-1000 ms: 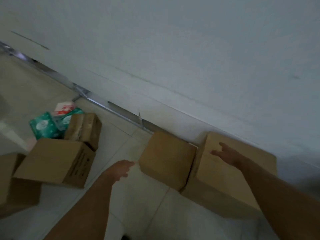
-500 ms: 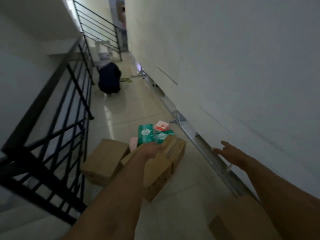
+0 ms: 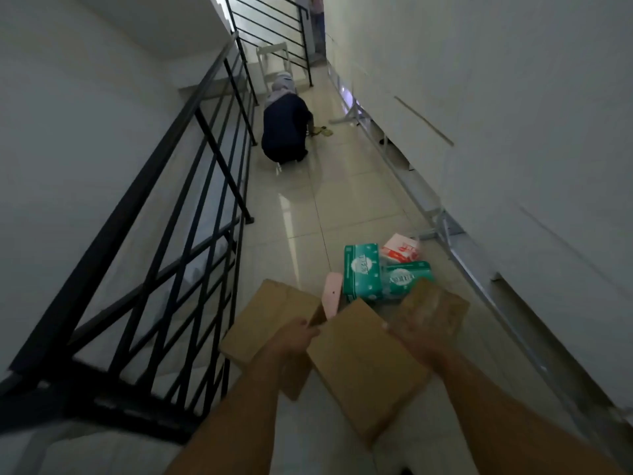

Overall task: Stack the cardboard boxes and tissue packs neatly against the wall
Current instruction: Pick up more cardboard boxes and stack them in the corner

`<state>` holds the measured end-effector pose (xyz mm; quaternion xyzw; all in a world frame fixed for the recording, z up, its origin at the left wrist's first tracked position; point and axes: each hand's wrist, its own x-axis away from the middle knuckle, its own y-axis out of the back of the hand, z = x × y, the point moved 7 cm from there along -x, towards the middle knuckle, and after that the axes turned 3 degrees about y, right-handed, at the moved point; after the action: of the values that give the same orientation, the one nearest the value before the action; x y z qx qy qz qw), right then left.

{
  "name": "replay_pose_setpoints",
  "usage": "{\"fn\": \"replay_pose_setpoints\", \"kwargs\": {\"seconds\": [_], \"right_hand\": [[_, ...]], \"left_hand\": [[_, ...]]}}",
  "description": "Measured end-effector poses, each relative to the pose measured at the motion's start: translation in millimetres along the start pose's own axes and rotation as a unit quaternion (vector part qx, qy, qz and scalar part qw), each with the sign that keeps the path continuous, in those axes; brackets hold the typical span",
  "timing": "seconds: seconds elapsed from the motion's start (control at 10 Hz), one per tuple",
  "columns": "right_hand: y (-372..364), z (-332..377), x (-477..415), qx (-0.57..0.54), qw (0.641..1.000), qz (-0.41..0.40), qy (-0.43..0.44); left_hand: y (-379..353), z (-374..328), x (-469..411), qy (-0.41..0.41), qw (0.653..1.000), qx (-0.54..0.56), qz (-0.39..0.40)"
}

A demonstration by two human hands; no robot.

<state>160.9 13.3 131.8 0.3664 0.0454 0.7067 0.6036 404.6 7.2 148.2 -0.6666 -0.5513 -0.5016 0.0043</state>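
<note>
The left hand [image 3: 291, 341] curls round the left edge of a flat brown cardboard box [image 3: 363, 365] on the shiny floor [image 3: 342, 207]. The right hand [image 3: 414, 334] touches its right edge; its hold is blurry. Green tissue packs [image 3: 363, 272] lie behind.

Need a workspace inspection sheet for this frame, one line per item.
Surface: glossy tiled floor, dim light.
Job's things: left box, middle box, right box, unstacked; green tissue packs and a red-white pack behind them.
Clutter: pink item between the boxes.
Grippers: left hand grips middle box's left corner; right hand at its right edge, grip blurred.
Cables: nothing seen.
Surroundings: black railing left, white wall right, crouching person ahead.
</note>
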Motion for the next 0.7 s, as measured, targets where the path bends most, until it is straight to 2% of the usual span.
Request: {"fn": "replay_pose_setpoints", "kwargs": {"seconds": [0.1,0.2,0.3,0.4,0.6,0.7], "right_hand": [[-27.6,-30.7,-64.5,-0.070,0.995,0.047,-0.060],[-58.5,-76.3,-129.7,-0.106,0.989,0.038,-0.093],[-114.1,-172.0,-202.6,-0.127,0.981,-0.029,-0.146],[-142.1,-203.9,-207.0,-0.161,0.949,-0.087,-0.257],[-205.2,-273.9,-232.0,-0.210,0.873,-0.163,-0.408],[-244.6,-309.4,-252.7,-0.193,0.889,-0.196,-0.366]], "left_hand": [[1.2,-10.7,-66.4,0.022,1.000,0.001,-0.004],[-9.4,-16.0,-145.7,0.023,1.000,0.013,0.003],[-37.1,-1.2,-235.4,0.023,0.999,-0.014,0.026],[-67.4,13.0,-300.6,0.019,0.998,-0.051,0.039],[-121.3,55.5,-404.6,0.041,0.994,-0.097,0.043],[-135.8,71.2,-448.2,0.006,0.987,-0.154,0.040]]}}
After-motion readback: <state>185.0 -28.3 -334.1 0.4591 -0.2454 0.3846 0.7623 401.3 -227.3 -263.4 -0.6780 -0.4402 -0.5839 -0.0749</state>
